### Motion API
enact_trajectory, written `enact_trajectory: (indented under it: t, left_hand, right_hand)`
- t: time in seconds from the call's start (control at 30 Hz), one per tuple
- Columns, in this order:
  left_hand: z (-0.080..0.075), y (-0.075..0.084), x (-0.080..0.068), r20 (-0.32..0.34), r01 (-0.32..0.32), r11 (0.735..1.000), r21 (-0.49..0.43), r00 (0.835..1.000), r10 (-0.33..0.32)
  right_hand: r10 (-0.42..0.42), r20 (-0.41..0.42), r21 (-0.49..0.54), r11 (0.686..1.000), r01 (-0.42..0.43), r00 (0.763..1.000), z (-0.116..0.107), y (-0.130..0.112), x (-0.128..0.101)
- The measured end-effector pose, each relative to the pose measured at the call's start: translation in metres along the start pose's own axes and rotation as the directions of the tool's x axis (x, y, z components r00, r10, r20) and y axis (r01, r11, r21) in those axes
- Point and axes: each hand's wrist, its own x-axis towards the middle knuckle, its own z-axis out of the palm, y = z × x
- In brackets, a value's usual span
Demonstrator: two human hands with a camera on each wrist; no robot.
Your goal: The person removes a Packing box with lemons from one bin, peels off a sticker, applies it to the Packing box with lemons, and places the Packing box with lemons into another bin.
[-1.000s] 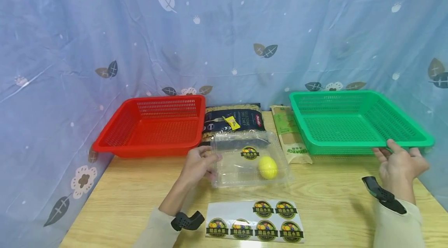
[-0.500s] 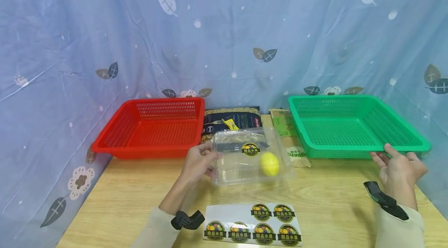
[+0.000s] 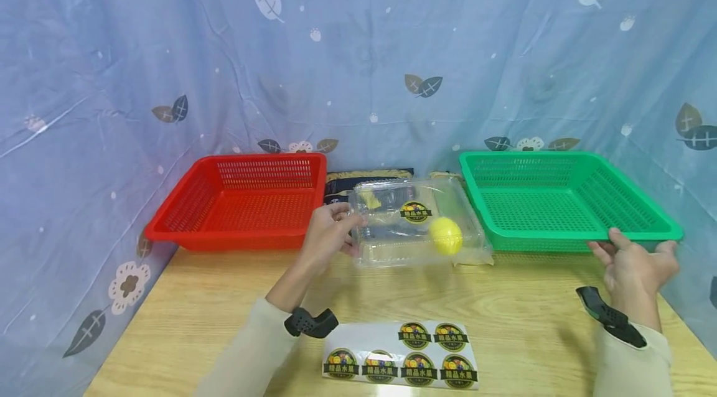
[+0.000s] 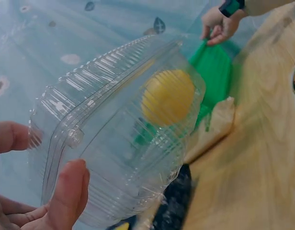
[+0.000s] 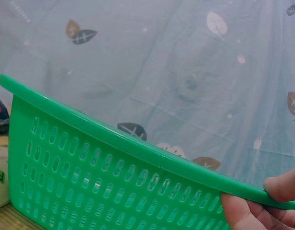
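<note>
Head view: wooden table (image 3: 521, 297), leaf-print curtain (image 3: 358, 55)

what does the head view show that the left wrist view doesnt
Only the head view shows the red basket, the sticker sheet on the table and the label on the box lid. Only the left wrist view shows the box's ribbed underside close up. Both show the left hand gripping the clear box with the lemon inside, and the right hand on the green basket.
</note>
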Motion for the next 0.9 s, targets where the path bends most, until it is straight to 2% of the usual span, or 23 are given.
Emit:
enact_trajectory:
  t: [0.17, 0.33, 0.47, 0.77, 0.9]
  left_hand:
    - [0.007, 0.016, 0.014, 0.016, -0.007, 1.000, -0.028, 1.000, 0.007]
    - [0.016, 0.035, 0.032, 0.056, -0.038, 0.999, -0.018, 0.998, 0.039]
    - [0.027, 0.047, 0.044, 0.080, -0.034, 0.999, -0.020, 0.996, 0.036]
    - [0.064, 0.065, 0.069, 0.099, 0.020, 0.996, -0.084, 0.995, -0.011]
    - [0.082, 0.069, 0.081, 0.095, 0.037, 0.996, -0.083, 0.995, -0.029]
  right_hand:
    - [0.000, 0.002, -0.017, 1.000, 0.000, 1.000, 0.000, 0.001, -0.001]
    - [-0.015, -0.012, -0.017, 1.000, 0.015, 1.000, 0.000, 0.002, -0.003]
    - [-0.023, -0.003, -0.023, 0.999, 0.023, 1.000, -0.001, 0.003, -0.005]
    - [-0.043, 0.001, -0.011, 0.999, 0.043, 0.999, 0.002, 0.001, -0.004]
    - [-0.051, -0.007, -0.003, 0.999, 0.051, 0.999, 0.006, 0.000, -0.002]
